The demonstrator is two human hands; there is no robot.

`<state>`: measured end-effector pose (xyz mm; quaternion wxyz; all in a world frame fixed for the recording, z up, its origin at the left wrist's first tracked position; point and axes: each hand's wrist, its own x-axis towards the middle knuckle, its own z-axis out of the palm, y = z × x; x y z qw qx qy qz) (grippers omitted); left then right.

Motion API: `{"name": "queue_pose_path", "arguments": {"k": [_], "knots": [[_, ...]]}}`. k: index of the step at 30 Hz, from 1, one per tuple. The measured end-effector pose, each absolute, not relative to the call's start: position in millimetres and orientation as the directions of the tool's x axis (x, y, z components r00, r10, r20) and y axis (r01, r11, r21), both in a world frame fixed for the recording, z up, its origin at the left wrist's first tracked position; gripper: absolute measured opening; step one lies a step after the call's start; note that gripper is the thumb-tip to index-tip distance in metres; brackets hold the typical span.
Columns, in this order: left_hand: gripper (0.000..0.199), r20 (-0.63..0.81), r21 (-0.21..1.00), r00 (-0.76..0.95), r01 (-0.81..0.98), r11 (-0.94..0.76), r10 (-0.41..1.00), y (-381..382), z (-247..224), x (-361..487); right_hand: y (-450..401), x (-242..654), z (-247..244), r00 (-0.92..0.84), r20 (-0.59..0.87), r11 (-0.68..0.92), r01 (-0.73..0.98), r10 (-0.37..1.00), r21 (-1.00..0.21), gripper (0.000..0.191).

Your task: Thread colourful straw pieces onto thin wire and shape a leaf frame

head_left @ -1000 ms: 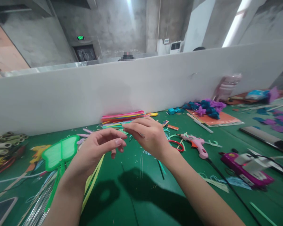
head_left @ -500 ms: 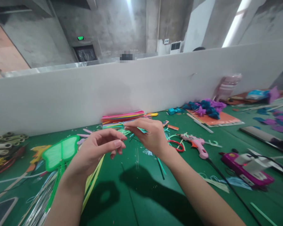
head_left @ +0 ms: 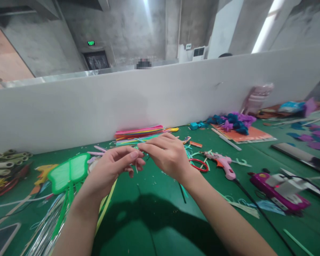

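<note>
1. Head view shows a long white board (head_left: 69,113) standing across the middle of the frame, from the left edge to the right edge.
2. Green bench (head_left: 130,199) fills the bottom part, with a big dark shadow low in the middle.
3. Right hand (head_left: 168,153) is in the middle of the frame, up above the bench. Its fingers are bent and point left. I cannot tell if its fingertips are pinching something.
4. Left hand (head_left: 117,161) is just to the left of it. Its thumb and finger are pressed together on a thin bit of string. The tips of both hands are very close, but I cannot tell if they touch.
5. Bright green wing shape (head_left: 69,172) lies at the lower left, near the left arm.
6. Purple power strip (head_left: 278,192) sits at the lower right with white plugs in it.
7. Fluffy blue and purple pile (head_left: 236,122) rests on an orange sheet (head_left: 258,135), right of the middle.
8. Bunch of colored sticks (head_left: 138,132) lies by the board, behind the hands.
9. Pink glue gun (head_left: 222,163) lies right of the right hand.
10. Red ring (head_left: 205,167) is near its tip.
11. Thin pale string (head_left: 136,165) hangs down from the left fingertips, in the middle.
</note>
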<state>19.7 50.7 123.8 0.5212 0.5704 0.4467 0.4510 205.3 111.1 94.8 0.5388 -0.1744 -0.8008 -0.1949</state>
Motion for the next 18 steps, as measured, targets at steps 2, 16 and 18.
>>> {"name": "queue_pose_path", "arguments": {"k": [2, 16, 18], "knots": [[0.025, 0.057, 0.998, 0.191, 0.021, -0.062, 0.980, 52.6, 122.1, 20.9, 110.0, 204.8, 95.0, -0.372, 0.927, 0.848, 0.504, 0.043, 0.163, 0.021], [0.024, 0.150, 0.988, 0.177, -0.002, -0.152, 0.973, 54.2, 120.2, 23.1, 116.4, 203.0, 91.2, -0.262, 0.937, 0.918, 0.376, 0.233, -0.124, 0.013], [0.022, 0.157, 0.987, 0.178, -0.004, -0.159, 0.971, 54.5, 119.1, 22.6, 118.2, 202.8, 89.8, -0.243, 0.936, 0.922, 0.353, 0.255, -0.159, 0.011]]}}
